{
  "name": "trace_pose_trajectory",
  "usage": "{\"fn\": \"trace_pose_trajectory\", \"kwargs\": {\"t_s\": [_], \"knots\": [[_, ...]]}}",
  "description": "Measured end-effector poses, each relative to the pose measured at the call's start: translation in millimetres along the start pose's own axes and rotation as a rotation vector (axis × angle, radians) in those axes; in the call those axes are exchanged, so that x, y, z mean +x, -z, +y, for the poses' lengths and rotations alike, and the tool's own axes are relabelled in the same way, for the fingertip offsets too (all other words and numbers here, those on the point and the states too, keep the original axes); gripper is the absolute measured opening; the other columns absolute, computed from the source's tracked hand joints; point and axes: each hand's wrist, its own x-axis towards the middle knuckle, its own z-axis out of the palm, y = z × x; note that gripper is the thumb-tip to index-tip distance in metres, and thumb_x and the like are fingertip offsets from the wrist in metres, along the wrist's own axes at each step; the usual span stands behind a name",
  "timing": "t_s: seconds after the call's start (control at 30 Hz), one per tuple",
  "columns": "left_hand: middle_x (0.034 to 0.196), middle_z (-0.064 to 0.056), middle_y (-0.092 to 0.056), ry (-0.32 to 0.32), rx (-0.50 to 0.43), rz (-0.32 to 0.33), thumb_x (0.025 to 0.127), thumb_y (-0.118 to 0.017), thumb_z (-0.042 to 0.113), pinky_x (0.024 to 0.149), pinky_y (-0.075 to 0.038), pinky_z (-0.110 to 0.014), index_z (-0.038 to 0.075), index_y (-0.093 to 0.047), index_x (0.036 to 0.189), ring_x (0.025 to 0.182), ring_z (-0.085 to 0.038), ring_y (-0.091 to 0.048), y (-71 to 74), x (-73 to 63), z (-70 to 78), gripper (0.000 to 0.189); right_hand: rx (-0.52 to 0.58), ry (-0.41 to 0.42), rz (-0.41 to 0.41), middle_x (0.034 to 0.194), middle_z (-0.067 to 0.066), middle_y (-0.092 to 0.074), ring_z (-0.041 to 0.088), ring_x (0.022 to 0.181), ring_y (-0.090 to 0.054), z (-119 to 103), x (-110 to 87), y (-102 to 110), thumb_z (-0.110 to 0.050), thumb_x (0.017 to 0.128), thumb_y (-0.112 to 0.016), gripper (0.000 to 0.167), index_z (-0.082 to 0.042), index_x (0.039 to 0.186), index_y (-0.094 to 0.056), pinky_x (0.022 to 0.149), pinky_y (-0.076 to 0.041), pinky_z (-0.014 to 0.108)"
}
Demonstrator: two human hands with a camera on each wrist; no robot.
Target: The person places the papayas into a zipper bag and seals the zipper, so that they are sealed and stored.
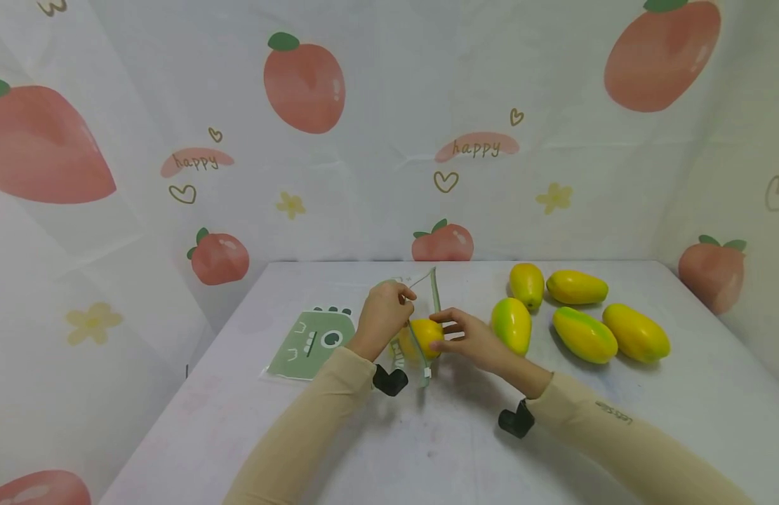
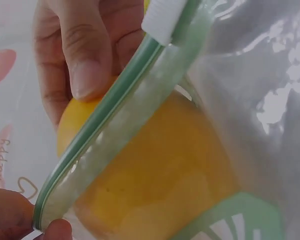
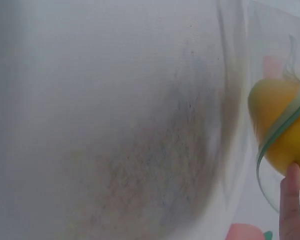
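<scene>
A clear zip bag [image 1: 397,354] with green edging and a white slider is held up over the table, its mouth parted. My left hand [image 1: 384,314] pinches the bag's green rim, as the left wrist view shows at lower left. A yellow mango [image 1: 429,337] lies mostly inside the bag, with its near end sticking out past the rim. My right hand [image 1: 468,337] grips that end, thumb and fingers around it. In the right wrist view, a finger [image 3: 291,197] touches the mango [image 3: 275,107] beside the green rim.
Several yellow-green mangoes lie at the right, the nearest mango [image 1: 511,326] close to my right hand. A flat green bag with a monster face [image 1: 316,344] lies on the table [image 1: 421,449] at the left. A printed cloth [image 1: 377,189] hangs behind.
</scene>
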Motion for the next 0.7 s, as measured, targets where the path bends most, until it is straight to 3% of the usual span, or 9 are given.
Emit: {"fn": "trace_pose_trajectory", "kwargs": {"t_s": [0.7], "knots": [[0.070, -0.003, -0.061, -0.017, -0.010, 0.010, 0.086, -0.059, 0.005, 0.049, -0.046, -0.023, 0.008, -0.073, 0.100, 0.050, -0.012, -0.058, -0.5, 0.2, -2.3, 0.020, -0.068, -0.080, 0.042, 0.120, 0.010, -0.064, 0.026, 0.107, -0.064, -4, 12.5, -16, -0.018, 0.081, -0.076, 0.043, -0.007, 0.120, -0.062, 0.089, -0.055, 0.037]]}}
